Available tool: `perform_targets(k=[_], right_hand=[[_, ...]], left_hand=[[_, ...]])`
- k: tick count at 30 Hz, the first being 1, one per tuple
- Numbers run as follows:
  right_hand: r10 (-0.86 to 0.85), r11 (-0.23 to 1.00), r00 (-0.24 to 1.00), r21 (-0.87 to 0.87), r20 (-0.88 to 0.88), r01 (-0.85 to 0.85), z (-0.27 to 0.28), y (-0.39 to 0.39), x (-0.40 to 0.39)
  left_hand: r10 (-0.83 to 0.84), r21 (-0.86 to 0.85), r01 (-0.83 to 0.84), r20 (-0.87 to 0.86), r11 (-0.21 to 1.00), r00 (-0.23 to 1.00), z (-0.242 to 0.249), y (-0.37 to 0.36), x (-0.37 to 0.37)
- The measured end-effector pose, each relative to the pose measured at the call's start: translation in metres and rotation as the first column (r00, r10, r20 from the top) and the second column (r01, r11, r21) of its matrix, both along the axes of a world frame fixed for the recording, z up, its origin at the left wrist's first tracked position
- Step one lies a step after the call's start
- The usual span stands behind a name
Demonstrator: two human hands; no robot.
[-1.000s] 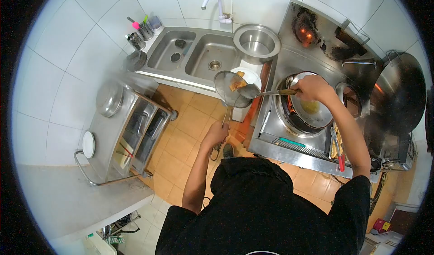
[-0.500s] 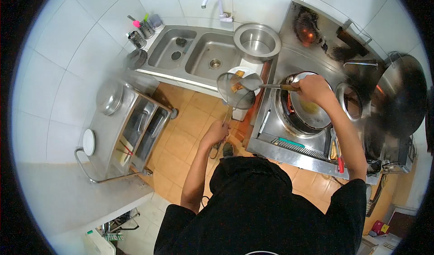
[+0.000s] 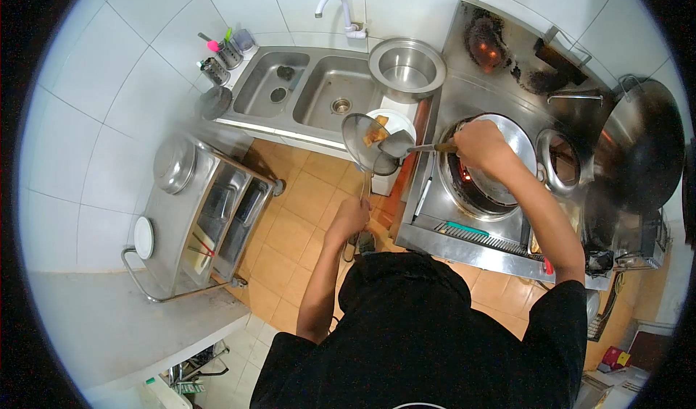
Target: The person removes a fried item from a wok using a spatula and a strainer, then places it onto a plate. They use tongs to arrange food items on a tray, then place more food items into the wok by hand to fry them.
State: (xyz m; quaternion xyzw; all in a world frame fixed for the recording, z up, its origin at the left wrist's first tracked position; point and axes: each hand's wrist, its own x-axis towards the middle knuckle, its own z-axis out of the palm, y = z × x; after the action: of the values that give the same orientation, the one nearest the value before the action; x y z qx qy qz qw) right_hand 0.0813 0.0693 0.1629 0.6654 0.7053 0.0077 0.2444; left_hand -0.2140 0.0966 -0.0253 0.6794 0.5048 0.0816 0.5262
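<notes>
My left hand (image 3: 349, 220) is closed round the long handle of a wire-mesh strainer (image 3: 354, 135), which is tilted over the edge of a white plate (image 3: 403, 120). Golden-brown food pieces (image 3: 376, 131) show where strainer and plate overlap. My right hand (image 3: 481, 145) grips the handle of a spatula (image 3: 396, 144); its metal blade lies right beside the strainer and the food. Beneath my right hand a wok (image 3: 500, 184) sits on the burner, partly hidden by the hand and forearm.
A double sink (image 3: 322, 115) with a faucet (image 3: 348, 26) is behind the plate, with a large steel pot (image 3: 407, 68) at its right. A second burner (image 3: 562, 164) and a big wok (image 3: 641, 144) stand on the right. A steel cart (image 3: 196, 228) is at the left.
The spatula and my right hand have moved left, and its blade now sits lower beside the strainer. The strainer has tilted more steeply. My left hand stays closed on its handle.
</notes>
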Motion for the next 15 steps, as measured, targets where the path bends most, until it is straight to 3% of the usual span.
perform_targets(k=[2,4,6,15], right_hand=[[-0.009,1.000,1.000,-0.012,0.017,0.009,-0.007,0.005,0.005],[-0.064,0.998,0.990,-0.007,-0.129,0.063,-0.012,0.010,0.011],[-0.071,0.997,0.989,-0.015,-0.126,0.069,-0.009,0.012,0.012],[-0.093,0.995,0.982,0.008,-0.167,0.095,-0.014,0.006,0.023]], left_hand=[[-0.027,0.021,0.027,0.018,0.999,0.999,-0.008,0.000,-0.005],[-0.059,0.071,0.059,-0.001,0.996,0.998,-0.015,0.002,-0.007],[-0.090,0.124,0.091,-0.015,0.988,0.996,-0.017,0.003,-0.006],[-0.127,-0.011,0.127,-0.123,0.992,0.984,0.036,0.012,0.006]])
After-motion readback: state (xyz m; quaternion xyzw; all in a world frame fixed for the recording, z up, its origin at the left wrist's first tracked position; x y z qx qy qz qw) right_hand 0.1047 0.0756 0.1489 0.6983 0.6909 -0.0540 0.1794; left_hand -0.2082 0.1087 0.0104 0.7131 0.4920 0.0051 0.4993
